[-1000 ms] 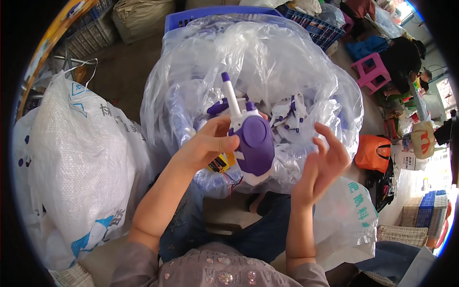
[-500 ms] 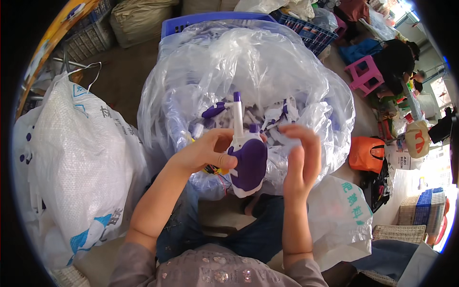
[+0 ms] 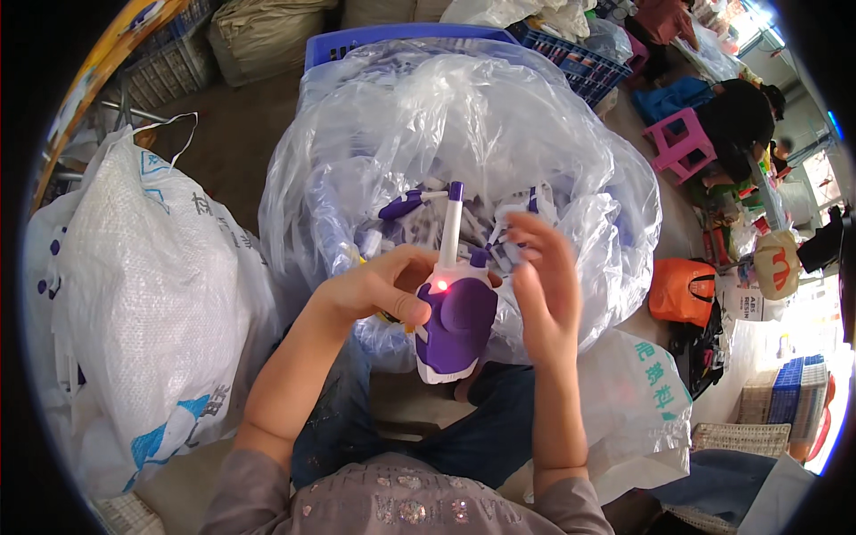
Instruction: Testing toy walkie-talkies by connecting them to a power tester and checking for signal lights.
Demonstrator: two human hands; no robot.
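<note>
Workroom, cluttered, stock on all sides; landmark for positions: clear bag [image 3: 455, 107].

1. Toy [image 3: 456, 325], purple/white, w/ antenna pointing up: above bag's near edge. Change: red light [image 3: 442, 286] by antenna base now lit; dark approx. half a sec. ago. Reads as toy powered & lamp working (judgement).
2. L hand [image 3: 382, 287], above bag's near-left edge: gripping toy, thumb on its L side, other fingers behind; one fingertip shows at R side.
3. R hand [image 3: 550, 299], above bag's near-right part: closer to toy than half a sec. ago. Fingers & thumb spread, loosely curled, sl. blurred; nothing held. Appears just beside toy, not touching.
4. Parts [image 3: 526, 214], purple/white: piled inside bag, qty. unclear.
5. White sack [image 3: 169, 330], full: L of bag.
6. Orange bag [image 3: 682, 290], w/ dark handles: R of bag.
7. Blue crate [image 3: 323, 52]: at bag's far edge, partly covered.
8. Dark basket [image 3: 580, 64], loaded: beyond bag, far R.
9. Pink stool [image 3: 682, 141] & co-worker [image 3: 738, 116], dark clothes: well R of bag, bkgd.
</note>
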